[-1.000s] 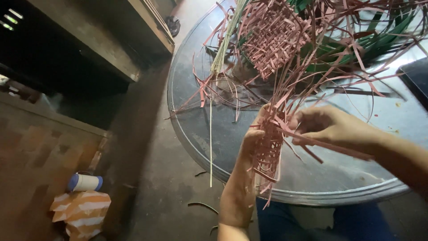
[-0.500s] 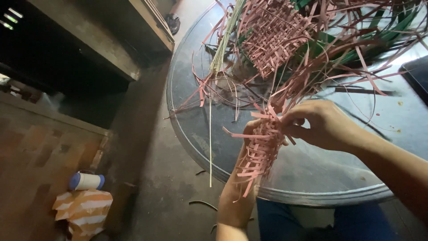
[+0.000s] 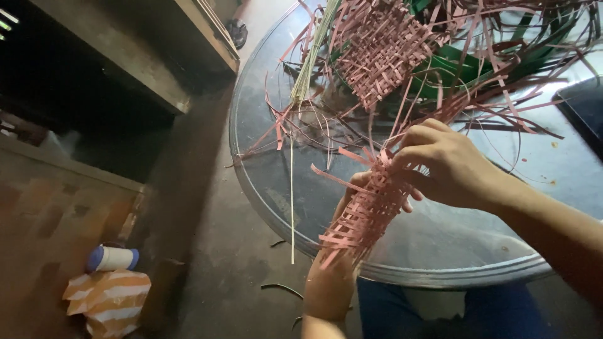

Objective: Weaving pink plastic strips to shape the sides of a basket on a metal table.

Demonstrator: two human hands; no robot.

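A small woven piece of pink strips [image 3: 370, 207] sits in front of me above the near edge of the round glass table [image 3: 264, 188]. My left hand [image 3: 355, 191] grips it from underneath, mostly hidden by the weave. My right hand [image 3: 449, 164] closes over its upper end, fingers pinching the strips there. Loose pink strip ends stick out to the left and below.
A larger pink woven mat [image 3: 383, 44] lies farther back on the table among green strips [image 3: 458, 69] and long loose strands. On the floor at lower left stand a white bottle with a blue cap [image 3: 112, 258] and an orange striped bag [image 3: 108, 301]. A concrete ledge [image 3: 144, 56] runs at upper left.
My right hand has moved left onto the top of the small weave and closed over it. The weave has turned a little in my left hand.
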